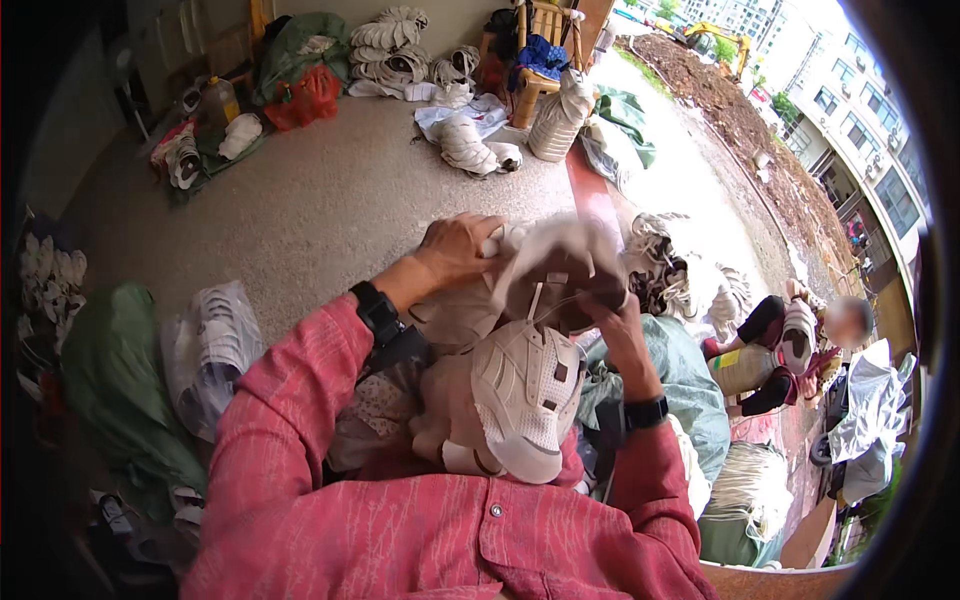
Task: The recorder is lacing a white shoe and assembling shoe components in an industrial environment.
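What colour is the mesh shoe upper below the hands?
The shoe upper is cream and white with dark patches (head view).

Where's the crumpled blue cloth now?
In the head view, the crumpled blue cloth lies on the yellow bamboo chair, right of top centre, near the off-white ribbed stack.

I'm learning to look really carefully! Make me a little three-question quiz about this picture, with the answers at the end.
1. Which way does the toe of the unblurred pale shoe upper in the middle point?
A) toward the wooden chair
B) toward the pinkish-red shirt
C) toward the outdoor buildings

2. True or false: the left wrist and the right wrist both wear dark bands.

3. Fill in the colour: the excavator outside is ____.

Key:
1. B
2. True
3. Yellow
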`<state>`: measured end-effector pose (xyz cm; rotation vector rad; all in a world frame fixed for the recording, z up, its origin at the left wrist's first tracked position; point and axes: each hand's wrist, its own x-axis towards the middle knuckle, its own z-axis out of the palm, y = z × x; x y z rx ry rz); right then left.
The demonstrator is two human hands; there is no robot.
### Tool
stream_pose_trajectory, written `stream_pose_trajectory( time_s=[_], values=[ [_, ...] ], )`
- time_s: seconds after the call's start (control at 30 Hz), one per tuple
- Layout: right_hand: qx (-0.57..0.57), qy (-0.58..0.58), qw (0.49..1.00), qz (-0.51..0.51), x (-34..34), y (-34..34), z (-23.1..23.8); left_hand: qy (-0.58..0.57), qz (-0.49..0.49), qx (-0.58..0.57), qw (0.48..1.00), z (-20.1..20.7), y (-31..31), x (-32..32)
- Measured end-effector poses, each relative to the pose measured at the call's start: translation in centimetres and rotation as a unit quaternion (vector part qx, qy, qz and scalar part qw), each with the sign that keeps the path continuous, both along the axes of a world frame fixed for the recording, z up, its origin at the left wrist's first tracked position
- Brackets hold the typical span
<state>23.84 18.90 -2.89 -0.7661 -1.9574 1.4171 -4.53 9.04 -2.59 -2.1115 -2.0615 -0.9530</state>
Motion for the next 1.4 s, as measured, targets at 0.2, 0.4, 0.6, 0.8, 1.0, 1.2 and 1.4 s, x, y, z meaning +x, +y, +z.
stream_pose_trajectory(
  time_s=[0.2,0.4,0.6,0.8,1.0,1.2,1.4],
  values=[
    [0.437,-0.157,0.879,0.105,-6.1,-3.9,8.1,-0.219,-0.193,-0.119,0.949,-2.3,5.9,-4.3],
    [0.423,-0.326,0.834,0.138,-15.3,-2.4,5.5,-0.484,-0.271,-0.289,0.780,-2.8,5.1,-7.2],
    [0.348,-0.170,0.898,0.210,-11.7,-2.7,7.5,-0.298,-0.155,-0.173,0.926,5.9,-1.4,-5.6],
    [0.039,-0.002,0.999,0.012,-1.5,-3.1,5.2,0.094,-0.235,0.038,0.967,9.4,-4.7,1.6],
    [-0.081,0.073,0.994,0.020,0.1,-8.8,-0.6,0.290,-0.181,-0.066,0.937,6.1,-1.2,3.9],
    [-0.068,0.071,0.992,0.075,-4.7,-8.8,1.1,0.060,-0.115,-0.038,0.991,4.4,-8.6,-4.4],
    [-0.011,0.064,0.972,0.227,-9.5,-8.8,1.1,-0.044,0.021,0.012,0.999,-2.8,-13.4,-6.9]
  ],
)
